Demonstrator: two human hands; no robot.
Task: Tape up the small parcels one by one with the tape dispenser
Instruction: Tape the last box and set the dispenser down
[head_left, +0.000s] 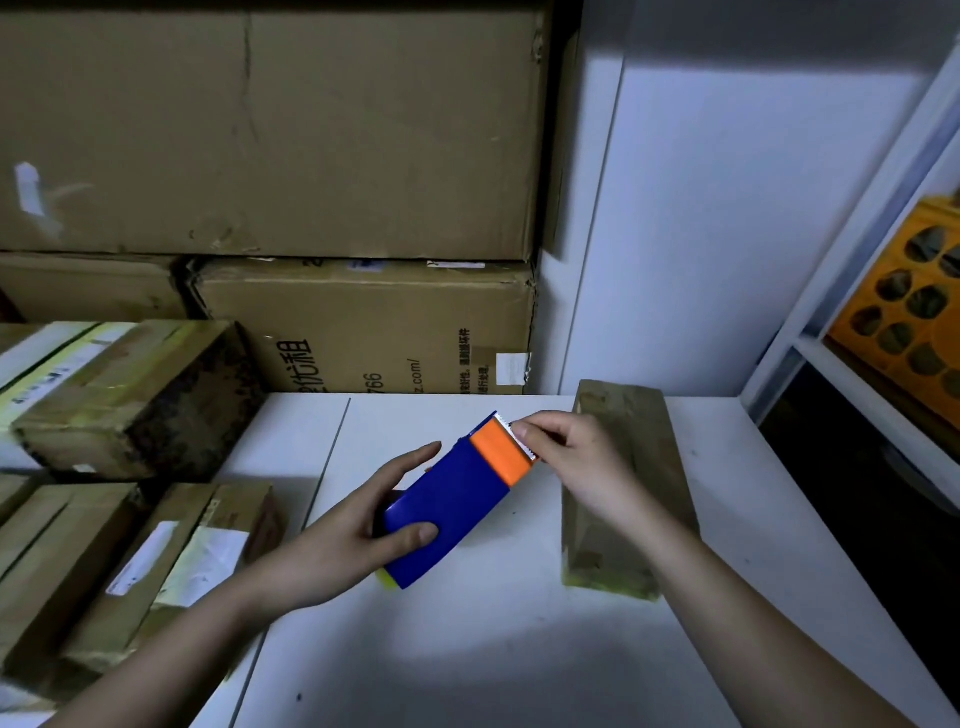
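Observation:
A blue tape dispenser (447, 514) with an orange front and a toothed cutter sits slanted above the white table (493, 649), held around its rear by my left hand (363, 535). My right hand (566, 457) pinches at the cutter end with thumb and forefinger; whether tape is between the fingers is too small to tell. A long, narrow brown parcel (623, 493) lies on the table just right of the dispenser, partly under my right wrist, with yellowish tape at its near end.
Several taped brown parcels (130, 395) are stacked at the left edge of the table. Big cardboard boxes (363, 327) stand behind, against the wall. A white shelf (857, 364) with an orange box (914, 306) rises at the right.

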